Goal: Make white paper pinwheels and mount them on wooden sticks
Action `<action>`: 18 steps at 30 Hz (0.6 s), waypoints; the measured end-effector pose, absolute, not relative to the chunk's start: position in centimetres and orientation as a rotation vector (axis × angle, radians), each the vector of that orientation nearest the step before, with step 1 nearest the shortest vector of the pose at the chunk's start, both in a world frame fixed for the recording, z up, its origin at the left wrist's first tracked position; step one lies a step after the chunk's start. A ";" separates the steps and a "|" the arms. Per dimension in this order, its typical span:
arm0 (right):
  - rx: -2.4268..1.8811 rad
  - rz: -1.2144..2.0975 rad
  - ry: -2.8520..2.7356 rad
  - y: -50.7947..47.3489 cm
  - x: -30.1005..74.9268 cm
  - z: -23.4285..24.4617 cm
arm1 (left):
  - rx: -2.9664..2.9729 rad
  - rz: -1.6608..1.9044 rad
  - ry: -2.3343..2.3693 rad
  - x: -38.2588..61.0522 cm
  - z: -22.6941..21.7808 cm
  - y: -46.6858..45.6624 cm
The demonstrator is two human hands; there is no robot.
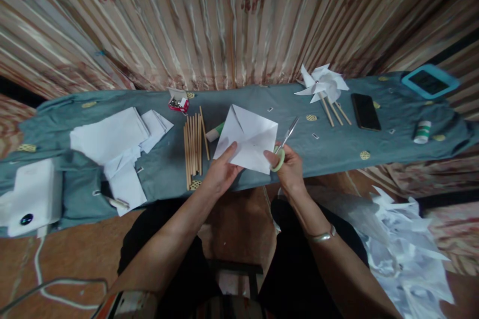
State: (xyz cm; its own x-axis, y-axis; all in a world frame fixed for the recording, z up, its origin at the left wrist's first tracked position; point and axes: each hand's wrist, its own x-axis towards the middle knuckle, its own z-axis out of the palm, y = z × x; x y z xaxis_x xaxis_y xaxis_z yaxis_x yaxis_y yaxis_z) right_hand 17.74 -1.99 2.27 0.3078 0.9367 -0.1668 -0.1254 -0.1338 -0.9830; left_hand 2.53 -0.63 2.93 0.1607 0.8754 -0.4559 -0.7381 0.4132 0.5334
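Observation:
A creased white paper square (247, 137) is held over the front edge of a table covered in blue-grey cloth (337, 147). My left hand (221, 172) pinches its lower left edge. My right hand (288, 167) grips scissors (286, 139) with light green handles, blades pointing up and away, while its thumb presses the paper's lower right corner. A row of wooden sticks (193, 147) lies just left of the paper, with a glue stick (215, 132) beside them.
Stacked white sheets (112, 137) and a white box (33, 199) lie at left. A small red box (178, 103) sits at the back. Finished paper pinwheels (322, 84), a black phone (365, 111), a blue-framed tablet (429, 81) and a green-white tube (422, 132) are at right. Paper scraps (407, 249) cover the floor.

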 end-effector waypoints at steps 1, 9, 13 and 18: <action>-1.386 1.138 -0.853 -2.1 17.5 2.3 | 0.190 1.183 0.835 2.6 2.9 -0.6; -1.369 1.406 -1.137 -3.3 18.7 3.0 | 0.218 1.355 0.919 0.5 3.3 0.9; -1.299 1.781 -1.293 -4.5 19.3 3.5 | 0.247 1.449 0.924 -0.8 3.6 1.6; -1.278 1.973 -1.279 -5.3 19.0 3.2 | 0.280 1.444 0.942 -1.2 3.8 1.7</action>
State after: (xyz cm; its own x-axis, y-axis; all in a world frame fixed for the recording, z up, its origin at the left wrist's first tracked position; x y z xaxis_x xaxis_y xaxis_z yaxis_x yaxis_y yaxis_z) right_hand 18.95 -5.27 3.17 -0.4618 0.7633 -0.4518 0.1010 -0.4608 -0.8817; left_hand -1.21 1.69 3.78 -0.1452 0.9156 -0.3750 -0.7124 0.1663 0.6818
